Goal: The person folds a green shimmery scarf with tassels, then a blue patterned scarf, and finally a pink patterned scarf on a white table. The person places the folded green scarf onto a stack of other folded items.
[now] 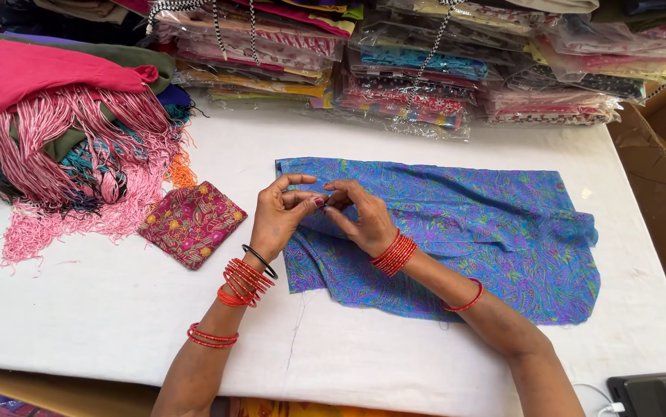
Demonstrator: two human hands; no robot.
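At the near edge, a dark tablet-like device [657, 394] with a white cable sat by the person's right elbow. Two forearms reached up over a white table [117, 309], both wearing red bangles [245, 279] at the wrists.

The left hand [277, 218] and right hand [360, 218] met at the middle of the table, fingertips together, pinching something small between them, too small to make out. Both hands rested over the near left part of a blue patterned cloth [487, 232], which lay spread flat on the table and reached away to the right; whether the fingers also gripped the cloth itself could not be told.

Just left of the left hand, apart from it, lay a small square of maroon embroidered fabric [191, 222]. Farther left, a heap of pink and mixed scarves with long pink fringe [78, 170] spilled onto the table. Along the far edge stood stacks of folded fabrics in clear plastic bags [426, 69].
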